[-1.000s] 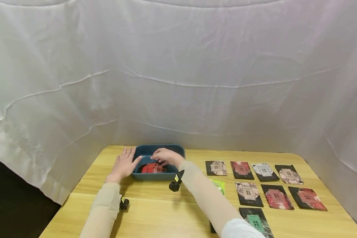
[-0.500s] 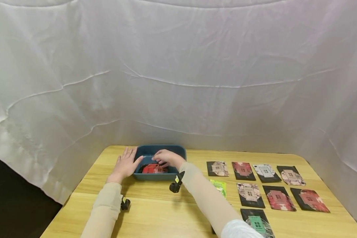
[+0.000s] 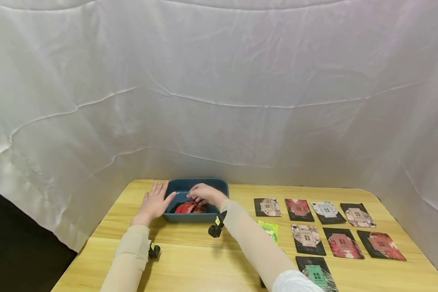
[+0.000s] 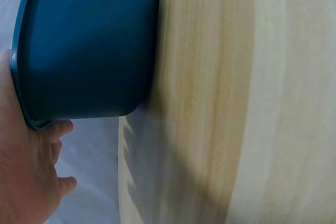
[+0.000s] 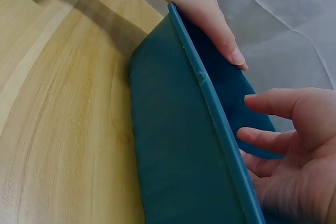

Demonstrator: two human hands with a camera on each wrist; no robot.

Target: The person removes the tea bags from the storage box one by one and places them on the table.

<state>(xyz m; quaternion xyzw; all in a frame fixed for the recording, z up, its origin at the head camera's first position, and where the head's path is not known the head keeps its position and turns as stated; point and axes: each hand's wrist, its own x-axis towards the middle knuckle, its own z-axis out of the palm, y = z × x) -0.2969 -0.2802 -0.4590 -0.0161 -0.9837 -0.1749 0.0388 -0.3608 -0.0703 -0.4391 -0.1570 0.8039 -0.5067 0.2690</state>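
A dark blue plastic bin [image 3: 195, 217] stands at the table's back left. Inside it lie red-and-black packets [image 3: 186, 207], partly hidden by its front wall. My left hand [image 3: 155, 205] rests at the bin's left rim, fingers straight, thumb over the edge. In the left wrist view, part of that hand [image 4: 23, 166] lies against the rim. Over the packets, my right hand [image 3: 205, 194] reaches down into the bin. The right wrist view shows its thumb and fingers [image 5: 294, 135] apart inside the bin, with nothing visible between them; the lower fingertips are hidden behind the rim.
On the right of the wooden table [image 3: 204, 263] lie several flat packets in rows, such as a red-and-black one [image 3: 343, 242] and a green-labelled one [image 3: 315, 275]. A bright green packet [image 3: 269, 230] shows beside the right forearm. A pale curtain [image 3: 219, 121] hangs behind the table.
The red-and-black packets in the bin have shifted and now lie at a different slant under my right hand. Both hands have stayed almost in place.
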